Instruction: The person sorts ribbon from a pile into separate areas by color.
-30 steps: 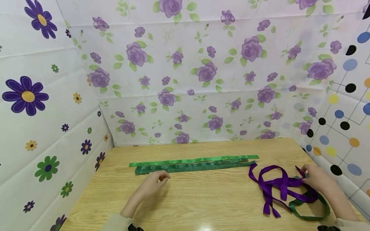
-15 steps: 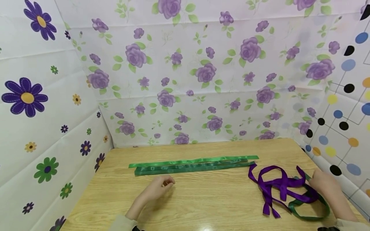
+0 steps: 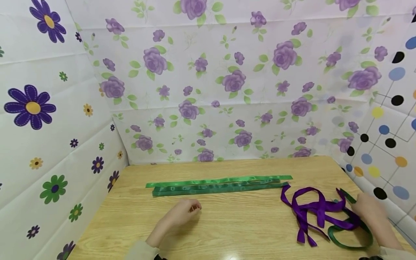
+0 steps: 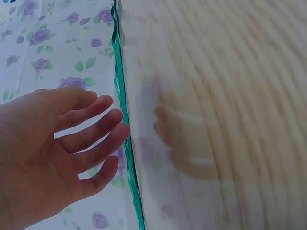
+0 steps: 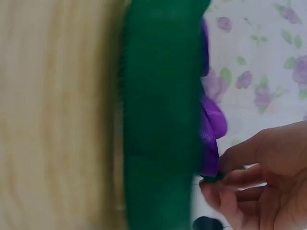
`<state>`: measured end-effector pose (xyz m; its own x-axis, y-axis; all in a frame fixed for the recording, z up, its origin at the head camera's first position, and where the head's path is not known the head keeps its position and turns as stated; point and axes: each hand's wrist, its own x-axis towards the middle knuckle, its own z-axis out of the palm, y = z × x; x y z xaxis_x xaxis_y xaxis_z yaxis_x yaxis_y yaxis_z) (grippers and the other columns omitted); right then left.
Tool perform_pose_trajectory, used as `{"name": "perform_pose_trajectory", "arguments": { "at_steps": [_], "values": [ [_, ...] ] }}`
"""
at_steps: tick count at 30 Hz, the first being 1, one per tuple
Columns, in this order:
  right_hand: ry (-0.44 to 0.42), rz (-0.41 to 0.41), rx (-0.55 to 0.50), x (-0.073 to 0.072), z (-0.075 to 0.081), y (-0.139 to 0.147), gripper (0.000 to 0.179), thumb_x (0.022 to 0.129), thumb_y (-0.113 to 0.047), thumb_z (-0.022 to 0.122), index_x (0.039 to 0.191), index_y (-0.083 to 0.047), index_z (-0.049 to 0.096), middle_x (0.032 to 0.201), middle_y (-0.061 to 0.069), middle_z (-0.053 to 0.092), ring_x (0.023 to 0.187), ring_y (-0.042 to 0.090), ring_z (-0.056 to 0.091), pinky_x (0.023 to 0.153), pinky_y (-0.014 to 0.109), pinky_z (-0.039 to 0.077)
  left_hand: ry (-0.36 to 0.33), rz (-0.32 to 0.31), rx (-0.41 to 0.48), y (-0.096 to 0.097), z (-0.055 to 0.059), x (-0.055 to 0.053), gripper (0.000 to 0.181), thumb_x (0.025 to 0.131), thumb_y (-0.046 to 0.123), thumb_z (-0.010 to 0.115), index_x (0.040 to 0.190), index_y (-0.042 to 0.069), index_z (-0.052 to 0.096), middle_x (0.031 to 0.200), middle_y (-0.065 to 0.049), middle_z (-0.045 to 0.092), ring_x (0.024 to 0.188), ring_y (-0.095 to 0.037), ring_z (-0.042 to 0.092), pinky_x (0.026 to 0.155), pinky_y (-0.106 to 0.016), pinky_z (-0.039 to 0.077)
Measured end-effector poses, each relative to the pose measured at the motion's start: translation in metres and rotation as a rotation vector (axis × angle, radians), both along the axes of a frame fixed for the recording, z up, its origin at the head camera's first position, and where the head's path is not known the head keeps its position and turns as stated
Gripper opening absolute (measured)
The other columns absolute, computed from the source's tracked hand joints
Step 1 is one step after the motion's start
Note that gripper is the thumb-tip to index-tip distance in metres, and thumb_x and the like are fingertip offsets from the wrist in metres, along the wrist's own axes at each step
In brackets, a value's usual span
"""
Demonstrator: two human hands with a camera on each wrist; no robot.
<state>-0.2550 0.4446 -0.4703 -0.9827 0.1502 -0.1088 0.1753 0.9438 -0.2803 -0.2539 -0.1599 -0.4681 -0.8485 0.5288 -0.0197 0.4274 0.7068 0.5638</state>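
Note:
On the right of the table lies a tangle of purple ribbon point(image 3: 320, 216) with a dark green ribbon point(image 3: 351, 247) looped under and beside it. My right hand point(image 3: 370, 209), at the tangle's right side, pinches the dark green ribbon between thumb and fingers; in the right wrist view a broad stretch of that green ribbon point(image 5: 160, 115) fills the middle, close to the camera. My left hand point(image 3: 182, 212) hovers over the table with loosely bent fingers and holds nothing. Behind it, bright green ribbon point(image 3: 214, 181) and darker green ribbons point(image 3: 208, 189) lie stretched out side by side.
The wooden table point(image 3: 240, 224) ends at a flowered cloth wall point(image 3: 214, 86) behind. A daisy-print cloth point(image 3: 55, 144) stands on the left and a dotted cloth point(image 3: 386, 122) on the right.
My right hand has shifted right, from the purple ribbon's upper end to the dark green ribbon, whose end now shows raised beside it. My left hand has drifted slightly right and nearer.

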Motion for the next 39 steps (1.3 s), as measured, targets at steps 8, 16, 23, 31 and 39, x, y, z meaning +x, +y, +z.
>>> {"name": "perform_pose_trajectory", "arguments": {
  "at_steps": [8,16,23,31,39],
  "values": [
    [0.433,0.015,-0.069,0.006,0.028,-0.037,0.020,0.087,-0.013,0.037,0.069,-0.007,0.032,0.054,0.001,0.032,0.046,0.014,0.028,0.042,0.027,0.020,-0.045,-0.033,0.010,0.024,0.001,-0.003,0.024,0.096,0.026,0.047,0.107,0.012,0.063,0.099,-0.001,0.065,0.082,-0.003,0.056,0.069,-0.021,0.047],
    [0.680,0.205,-0.154,0.003,0.055,-0.081,0.012,0.092,-0.011,0.045,0.098,0.000,0.047,0.076,0.015,0.061,0.048,0.001,0.040,0.041,0.022,0.031,-0.055,-0.101,0.056,0.059,0.007,-0.005,0.023,0.096,0.025,0.048,0.109,0.013,0.063,0.101,-0.003,0.065,0.083,-0.003,0.056,0.069,-0.020,0.047],
    [0.676,0.526,-0.153,0.010,0.075,-0.133,0.011,0.088,-0.005,0.057,0.094,-0.013,0.052,0.076,-0.003,0.060,0.057,-0.004,0.044,0.048,0.019,0.038,-0.051,-0.178,0.202,0.093,0.024,-0.005,0.026,0.097,0.037,0.042,0.114,0.025,0.058,0.108,0.002,0.063,0.091,-0.003,0.057,0.077,-0.022,0.048],
    [0.484,0.771,-0.261,0.022,0.082,-0.189,0.019,0.085,-0.011,0.064,0.096,-0.025,0.055,0.086,-0.011,0.061,0.071,-0.005,0.053,0.056,0.017,0.045,-0.132,-0.245,0.379,0.128,0.045,0.004,0.034,0.099,0.041,0.032,0.125,0.026,0.048,0.107,0.003,0.061,0.093,-0.004,0.058,0.077,-0.022,0.049],
    [0.458,1.002,-0.378,0.024,0.070,-0.230,0.026,0.082,-0.007,0.067,0.096,-0.026,0.056,0.088,-0.013,0.059,0.062,-0.004,0.046,0.051,0.015,0.042,-0.463,-0.414,0.586,0.150,0.039,0.012,0.044,0.099,0.040,0.030,0.137,0.020,0.040,0.132,-0.007,0.051,0.115,-0.009,0.051,0.093,-0.027,0.043]
  ]
}}
